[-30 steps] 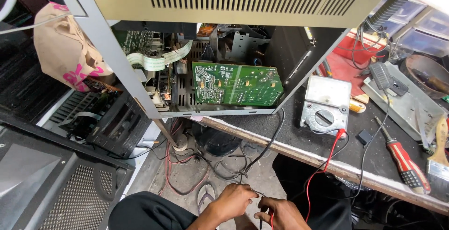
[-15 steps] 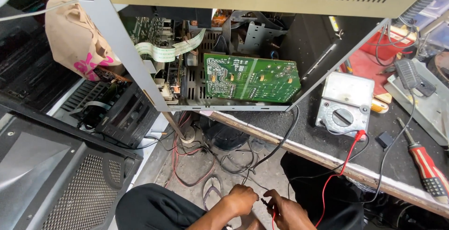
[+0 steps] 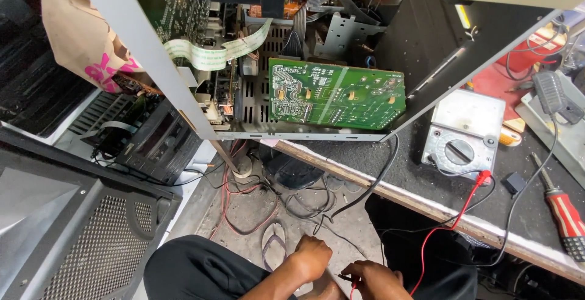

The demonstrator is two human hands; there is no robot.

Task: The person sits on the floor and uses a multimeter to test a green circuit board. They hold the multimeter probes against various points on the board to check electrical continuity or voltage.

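— One large open metal chassis [image 3: 341, 50] is propped at the back edge of the workbench [image 3: 390, 172], tilted, with one green circuit board [image 3: 335, 96] exposed at its lower front. A slip is judged possible: the chassis leans over the bench's front edge, and a snagged black cable [image 3: 378, 184], which hangs from it toward the floor, could drag it down.

— And beside it?

— One grey analogue multimeter [image 3: 463, 132] is laid near the right part of the bench, with one red lead [image 3: 448, 221] and one black lead [image 3: 518, 208] running off the front edge. A tug on either lead could pull the meter off.

— Where are the hands?

— Two hands are seen low, below the bench's front edge, close together. The left hand [image 3: 311, 254] is curled shut; what it holds cannot be told. The right hand [image 3: 375, 278] is pinched around a thin red probe tip [image 3: 347, 277], at the end of the red lead.

— Any risk there?

— A shorted or slipped tip is judged the chief danger if the board is live, since bare conductors are crowded.

— Smaller items?

— One red-handled screwdriver [image 3: 565, 214] lies at the right edge; one small black block [image 3: 515, 184] sits near the meter. One sandal [image 3: 274, 245] lies on the floor among loose wires, where a foot could be caught.
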